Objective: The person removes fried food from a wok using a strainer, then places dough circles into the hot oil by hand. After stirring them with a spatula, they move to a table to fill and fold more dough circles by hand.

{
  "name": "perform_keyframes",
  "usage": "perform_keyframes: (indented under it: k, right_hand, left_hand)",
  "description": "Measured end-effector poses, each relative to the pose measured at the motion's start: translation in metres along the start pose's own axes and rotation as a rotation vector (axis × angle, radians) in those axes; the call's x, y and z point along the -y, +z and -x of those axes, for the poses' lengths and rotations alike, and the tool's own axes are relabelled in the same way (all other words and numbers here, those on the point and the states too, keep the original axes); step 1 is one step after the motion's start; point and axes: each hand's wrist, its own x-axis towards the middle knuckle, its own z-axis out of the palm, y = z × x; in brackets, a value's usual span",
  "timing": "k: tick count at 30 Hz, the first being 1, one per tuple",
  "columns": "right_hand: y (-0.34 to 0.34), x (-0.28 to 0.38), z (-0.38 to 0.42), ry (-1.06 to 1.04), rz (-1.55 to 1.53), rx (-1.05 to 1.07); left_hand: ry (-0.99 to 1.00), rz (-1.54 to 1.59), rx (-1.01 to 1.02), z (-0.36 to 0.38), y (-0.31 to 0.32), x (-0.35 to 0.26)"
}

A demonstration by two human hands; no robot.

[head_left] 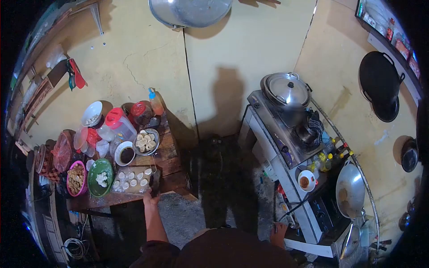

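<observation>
My left hand (151, 197) is at the front right corner of a board (125, 188), its fingers closed by a dark, flat object (155, 181) that I cannot make out. Several pale round dough pieces (133, 182) lie in rows on the board. Left of it, a green basin (95, 187) holds a white lump. Behind stand a white bowl of dark liquid (119, 157) and a metal bowl with pale pieces (146, 142). My right hand (278, 232) hangs low beside the stove counter, fingers slightly apart, with nothing visible in it.
A pink basket (76, 178) and a red-lidded container (120, 123) crowd the wooden table (167, 154). At right are a gas stove (286, 129) with a lidded pot (290, 91), a small white bowl (306, 181) and a large wok (350, 190). Dark floor lies between.
</observation>
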Motion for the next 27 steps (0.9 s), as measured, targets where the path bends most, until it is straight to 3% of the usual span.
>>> perform_keyframes:
  k: [3, 6, 8, 11, 14, 16, 18, 21, 25, 27]
  right_hand:
    - [0.004, 0.006, -0.010, -0.074, -0.084, -0.005]
    - [0.016, 0.024, -0.028, -0.126, -0.155, 0.022]
    - [0.021, 0.052, -0.044, -0.142, -0.163, 0.053]
    - [0.029, 0.108, -0.078, -0.281, -0.389, 0.246]
    - [0.027, 0.172, -0.110, -0.259, -0.513, 0.542]
    - [0.019, 0.216, -0.122, -0.391, -0.569, 0.547]
    - [0.040, 0.231, -0.125, -0.608, -0.441, 0.382]
    - [0.050, 0.241, -0.125, -0.727, -0.284, 0.465]
    - [0.031, 0.232, -0.109, -0.722, -0.029, 0.362]
    - [0.018, 0.218, -0.105, -0.681, -0.001, 0.194]
  left_hand:
    - [0.130, 0.097, 0.177, 0.000, -0.020, 0.013]
    - [0.090, 0.052, 0.315, 0.042, -0.039, 0.024]
    - [0.034, -0.020, 0.293, 0.086, -0.043, 0.036]
    - [-0.201, -0.273, 0.325, 0.083, -0.106, 0.054]
    - [-0.261, -0.412, 0.419, 0.189, -0.078, 0.073]
    - [-0.388, -0.696, 0.288, 0.244, -0.056, 0.076]
    - [-0.436, -0.857, 0.307, 0.244, -0.058, 0.081]
    - [-0.521, -1.115, 0.397, 0.239, -0.054, 0.086]
    - [-0.495, -1.241, 0.522, 0.246, -0.016, 0.102]
    - [-0.518, -1.199, 0.611, 0.233, -0.007, 0.116]
